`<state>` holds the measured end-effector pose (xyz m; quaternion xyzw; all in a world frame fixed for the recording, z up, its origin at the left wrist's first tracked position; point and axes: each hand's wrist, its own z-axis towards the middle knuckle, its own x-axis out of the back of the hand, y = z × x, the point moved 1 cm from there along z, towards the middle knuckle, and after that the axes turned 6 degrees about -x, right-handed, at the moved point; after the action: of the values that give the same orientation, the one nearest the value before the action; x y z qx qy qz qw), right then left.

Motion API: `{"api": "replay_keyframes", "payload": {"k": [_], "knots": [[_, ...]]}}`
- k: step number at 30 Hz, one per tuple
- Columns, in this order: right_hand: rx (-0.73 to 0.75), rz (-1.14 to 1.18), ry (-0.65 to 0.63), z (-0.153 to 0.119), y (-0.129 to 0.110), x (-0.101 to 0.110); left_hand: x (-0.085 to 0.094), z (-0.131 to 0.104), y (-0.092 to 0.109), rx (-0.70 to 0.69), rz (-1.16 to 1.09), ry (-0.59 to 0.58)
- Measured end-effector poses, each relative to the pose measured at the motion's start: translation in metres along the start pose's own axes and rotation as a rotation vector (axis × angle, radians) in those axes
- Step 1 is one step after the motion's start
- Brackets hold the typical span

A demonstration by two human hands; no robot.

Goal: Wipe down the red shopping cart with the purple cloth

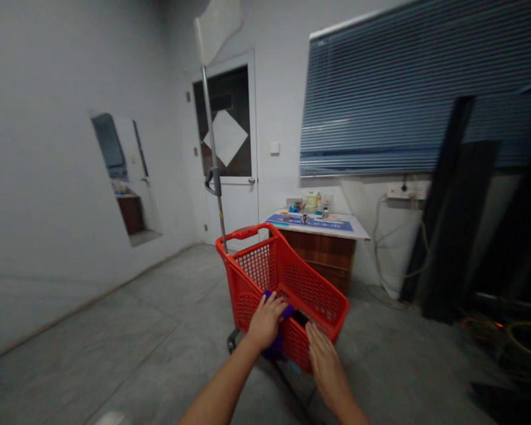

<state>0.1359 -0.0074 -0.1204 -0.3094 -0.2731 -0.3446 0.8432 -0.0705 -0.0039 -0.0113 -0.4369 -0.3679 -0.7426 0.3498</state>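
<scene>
Purple cloth over near rim of red cart, beneath left hand, left of right hand. Left fingers slightly bent, grip unclear; right hand flat, empty, beside rim.

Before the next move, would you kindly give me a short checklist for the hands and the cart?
1. Left hand on the purple cloth: ok.
2. Purple cloth at the near side of the red cart: ok.
3. Right hand also on the cloth: not ok, it is apart from it.
4. Right fingertips touching the cart: cannot tell.
5. Cart upright: ok.
6. Wheel locked: cannot tell.
</scene>
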Motion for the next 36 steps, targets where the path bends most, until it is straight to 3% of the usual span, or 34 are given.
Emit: {"api": "replay_keyframes", "payload": {"k": [3,8,11,15,23,26,30,36], "knots": [[0.012,0.013,0.06,0.0,-0.004,-0.005,0.0,0.0,0.006,0.045,0.009,0.008],[0.019,-0.012,0.068,-0.001,-0.009,-0.005,-0.008,-0.004,0.025,-0.092,-0.025,-0.045],[0.016,-0.025,-0.015,0.0,-0.008,0.001,0.001,0.0,0.014,-0.092,-0.016,-0.067],[-0.01,-0.027,-0.047,0.001,-0.007,0.004,0.013,0.006,-0.007,0.022,0.021,-0.043],[-0.02,-0.025,-0.14,0.004,-0.012,0.013,-0.01,-0.004,0.022,-0.055,-0.003,-0.019],[0.021,-0.048,-0.171,0.003,-0.007,0.021,-0.006,-0.002,0.015,-0.059,-0.009,-0.031],[0.046,-0.048,-0.122,0.0,-0.003,0.021,0.0,-0.001,0.001,-0.01,0.014,0.003],[-0.017,-0.031,-0.058,-0.005,-0.004,0.008,-0.015,-0.008,0.012,-0.063,0.028,0.047]]}}
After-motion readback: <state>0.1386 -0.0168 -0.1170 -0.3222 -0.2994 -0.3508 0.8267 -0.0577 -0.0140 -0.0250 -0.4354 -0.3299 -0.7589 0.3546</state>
